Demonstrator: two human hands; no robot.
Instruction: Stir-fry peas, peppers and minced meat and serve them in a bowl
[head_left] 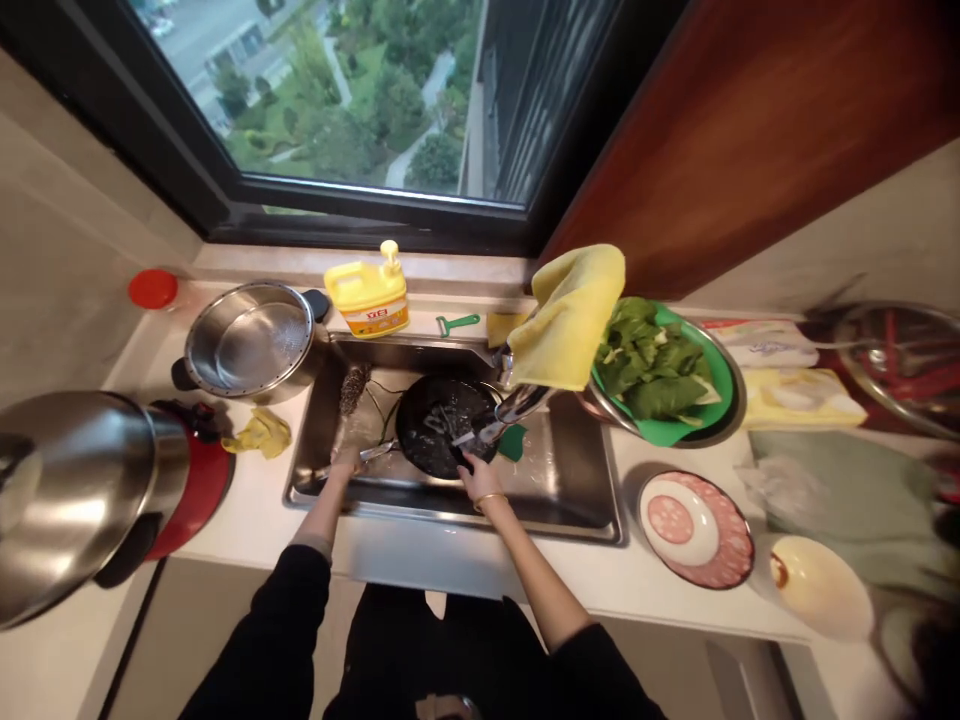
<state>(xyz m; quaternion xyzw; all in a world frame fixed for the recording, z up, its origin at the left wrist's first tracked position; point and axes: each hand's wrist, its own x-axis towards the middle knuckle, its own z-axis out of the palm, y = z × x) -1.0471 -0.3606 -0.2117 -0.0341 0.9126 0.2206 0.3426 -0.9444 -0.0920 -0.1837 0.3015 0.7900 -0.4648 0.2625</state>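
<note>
A black frying pan lies in the steel sink under the tap, and water runs into it. My left hand grips the pan's handle at the sink's left side. My right hand is at the pan's near rim, fingers closed on what looks like a small scrubber; it is too small to name. A yellow cloth hangs over the tap. A green sponge piece lies right of the pan.
Left of the sink stand a steel pot, a yellow rag and a red-based kettle. A yellow soap bottle and a green peeler sit behind. At right are a green bowl of leafy greens, a patterned plate and a small bowl.
</note>
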